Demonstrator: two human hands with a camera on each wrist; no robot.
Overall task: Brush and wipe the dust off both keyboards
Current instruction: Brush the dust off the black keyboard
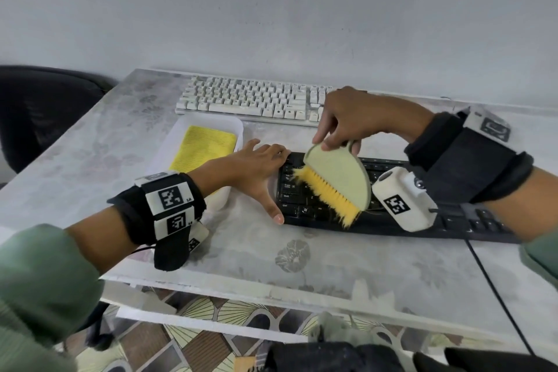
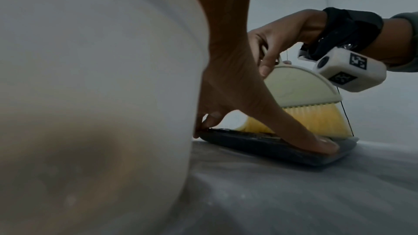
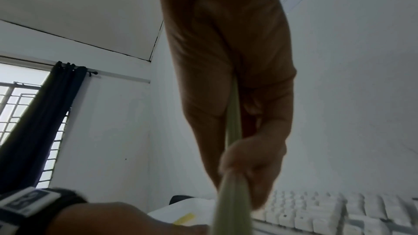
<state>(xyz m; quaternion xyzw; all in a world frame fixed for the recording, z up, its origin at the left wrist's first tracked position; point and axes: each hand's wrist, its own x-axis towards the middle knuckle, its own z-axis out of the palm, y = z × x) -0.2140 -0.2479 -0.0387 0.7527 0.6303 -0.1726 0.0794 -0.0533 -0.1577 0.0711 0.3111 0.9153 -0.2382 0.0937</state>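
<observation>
Here the worktop (image 1: 126, 142) carries two keyboards lying roughly parallel, long axes running left to right across it. The black keyboard (image 1: 305, 205) lies nearer the person; the white keyboard (image 1: 241, 96) sits behind it by the wall, untouched for now. Between them on the left stands a white tray (image 1: 229, 127) holding a folded yellow cloth (image 1: 205, 145).

What the coming stroke turns on, as I judge it, is this: the brush (image 1: 338, 178) stands on the left end of the black keyboard, its bristle row set crosswise to the board's length, so nearly the whole run of keys stretches away to the right, under and past the right wrist. That side belongs to the right hand (image 1: 347, 118), whose grip pinches the top edge of the pale green half-round brush back, fingertips on one face and thumb behind. The yellow bristles splay against the keys, so they are pressing, not hovering.

The left hand (image 1: 256, 166) lies flat and spread, fingers straight, thumb stretched along the keyboard's near left corner and fingertips at its far left edge; it grasps nothing and seems only to steady the board against sliding.

The black keyboard is low and dark with small white legends, its cable (image 1: 495, 290) trailing off the front edge. Dust is too fine to make out.
</observation>
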